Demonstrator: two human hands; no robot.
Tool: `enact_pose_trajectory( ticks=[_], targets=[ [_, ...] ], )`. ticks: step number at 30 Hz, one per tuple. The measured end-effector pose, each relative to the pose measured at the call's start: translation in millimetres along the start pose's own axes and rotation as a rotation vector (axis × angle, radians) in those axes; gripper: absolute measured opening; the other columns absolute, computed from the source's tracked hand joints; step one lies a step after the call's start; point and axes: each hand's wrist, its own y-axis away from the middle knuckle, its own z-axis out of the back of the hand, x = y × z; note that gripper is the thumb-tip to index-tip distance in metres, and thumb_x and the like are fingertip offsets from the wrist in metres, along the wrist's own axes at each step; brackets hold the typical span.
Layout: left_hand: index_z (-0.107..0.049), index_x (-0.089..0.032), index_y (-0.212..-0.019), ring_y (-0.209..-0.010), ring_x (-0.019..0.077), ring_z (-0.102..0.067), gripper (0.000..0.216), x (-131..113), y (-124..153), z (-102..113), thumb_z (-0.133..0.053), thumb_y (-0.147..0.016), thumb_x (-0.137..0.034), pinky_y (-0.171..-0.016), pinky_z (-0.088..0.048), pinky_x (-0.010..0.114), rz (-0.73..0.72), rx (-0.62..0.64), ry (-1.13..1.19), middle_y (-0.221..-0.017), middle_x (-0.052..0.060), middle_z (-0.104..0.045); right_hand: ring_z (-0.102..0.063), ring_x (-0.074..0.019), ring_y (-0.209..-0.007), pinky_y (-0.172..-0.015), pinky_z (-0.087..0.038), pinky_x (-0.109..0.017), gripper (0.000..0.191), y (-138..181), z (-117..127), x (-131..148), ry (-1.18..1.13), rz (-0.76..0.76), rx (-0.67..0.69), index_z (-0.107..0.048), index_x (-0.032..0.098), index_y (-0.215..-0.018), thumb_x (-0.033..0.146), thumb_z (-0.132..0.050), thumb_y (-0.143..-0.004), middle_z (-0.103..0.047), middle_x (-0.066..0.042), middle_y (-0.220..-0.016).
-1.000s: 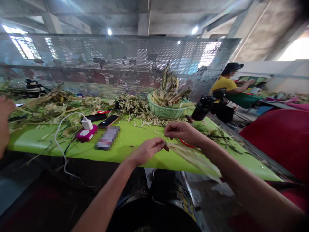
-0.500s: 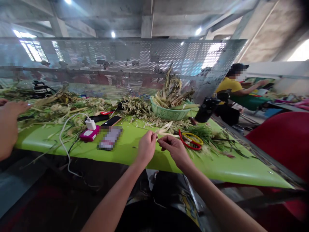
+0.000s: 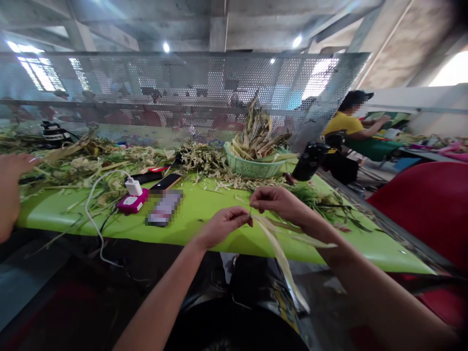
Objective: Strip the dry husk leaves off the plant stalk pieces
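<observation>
My left hand (image 3: 228, 224) is closed in a pinch over the front part of the table. From its fingertips several pale, dry husk strips (image 3: 280, 253) fan out to the right, the longest drooping past the table's edge. Just above, my right hand (image 3: 272, 201) is also pinched, fingers curled. A thin dark-green strand (image 3: 250, 210) seems to run between the fingertips of both hands; its ends are hidden. Behind my right hand lies a heap of green and dry leaf scraps (image 3: 316, 197).
A green plastic basket (image 3: 256, 168) holds dried husks. Two phones (image 3: 164, 208), a magenta power block (image 3: 133, 201) with a white cable and a black camera-like device (image 3: 310, 158) occupy the green table (image 3: 193, 229). Another person's hand (image 3: 14, 165) reaches in at left; a person in yellow (image 3: 345, 126) sits right.
The husk strips have swung from pointing away over the table to hanging right and toward me. My right hand has risen above my left; the red and yellow loops are now covered.
</observation>
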Motion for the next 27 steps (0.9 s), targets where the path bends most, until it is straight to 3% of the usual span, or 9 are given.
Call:
enact_pose_trajectory(
  ticks=[4,8,11,15,18,21,24,27],
  targets=[
    [-0.058,-0.015,-0.080,-0.047,0.0043,-0.023,0.031,1,-5,-5,-0.059,-0.080,-0.047,-0.047,-0.020,0.020,0.048,-0.193,0.423,-0.058,-0.006,-0.033,-0.051,-0.0128,-0.057,-0.053,-0.038,-0.026,0.030,4,-17,-14,-0.297,-0.116,-0.086,-0.067,0.015,-0.076,0.045,-0.071,-0.071,-0.062,-0.002,-0.068],
    [-0.054,-0.016,-0.078,-0.044,0.0038,-0.020,0.030,7,-14,-5,-0.060,-0.079,-0.045,-0.044,-0.017,0.019,0.073,-0.419,0.492,-0.056,-0.008,-0.025,-0.053,-0.0139,-0.062,-0.054,-0.040,-0.026,0.029,8,-44,-25,-0.530,-0.112,-0.222,-0.067,0.017,-0.077,0.044,-0.074,-0.068,-0.062,-0.002,-0.073],
    [-0.053,-0.017,-0.078,-0.044,0.0050,-0.022,0.026,12,-18,-4,-0.054,-0.083,-0.043,-0.044,-0.018,0.020,0.104,-0.538,0.344,-0.055,-0.008,-0.026,-0.051,-0.0119,-0.060,-0.056,-0.041,-0.025,0.024,9,-64,-31,-0.543,-0.134,-0.299,-0.064,0.017,-0.072,0.038,-0.075,-0.070,-0.057,0.000,-0.067],
    [-0.054,-0.018,-0.076,-0.055,0.0088,-0.040,0.023,16,-21,-2,-0.045,-0.088,-0.035,-0.055,-0.030,0.021,0.084,-0.654,-0.215,-0.061,-0.003,-0.046,-0.052,-0.0133,-0.058,-0.057,-0.043,-0.027,0.022,12,-80,-27,-0.322,-0.104,-0.421,-0.063,0.018,-0.077,0.039,-0.068,-0.076,-0.058,-0.001,-0.068],
    [-0.058,-0.019,-0.078,-0.064,0.0127,-0.049,0.025,20,-20,-1,-0.040,-0.091,-0.033,-0.062,-0.033,0.024,0.100,-0.595,-0.670,-0.069,0.001,-0.057,-0.055,-0.0164,-0.067,-0.064,-0.043,-0.029,0.015,17,-75,-10,0.138,0.053,-0.431,-0.064,0.019,-0.078,0.032,-0.061,-0.083,-0.062,-0.003,-0.074],
    [-0.062,-0.021,-0.082,-0.074,0.0159,-0.055,0.026,21,-14,2,-0.039,-0.091,-0.030,-0.068,-0.036,0.026,0.081,-0.412,-0.869,-0.081,0.003,-0.064,-0.056,-0.0168,-0.074,-0.068,-0.040,-0.029,0.016,16,-51,8,0.446,0.189,-0.336,-0.065,0.019,-0.081,0.027,-0.054,-0.088,-0.063,-0.005,-0.082],
    [-0.065,-0.021,-0.087,-0.081,0.0158,-0.057,0.022,17,-6,3,-0.046,-0.089,-0.031,-0.073,-0.038,0.026,0.001,-0.147,-0.652,-0.089,0.003,-0.066,-0.056,-0.0168,-0.075,-0.070,-0.040,-0.029,0.014,10,-22,14,0.450,0.226,-0.242,-0.066,0.019,-0.079,0.028,-0.057,-0.086,-0.062,-0.004,-0.079],
    [-0.064,-0.018,-0.086,-0.076,0.0128,-0.055,0.025,6,1,2,-0.050,-0.087,-0.039,-0.071,-0.039,0.024,-0.042,-0.002,-0.180,-0.082,0.002,-0.063,-0.053,-0.0153,-0.066,-0.064,-0.040,-0.028,0.019,4,-5,4,0.167,0.116,-0.151,-0.066,0.018,-0.074,0.037,-0.066,-0.079,-0.060,-0.001,-0.070]
  ],
)
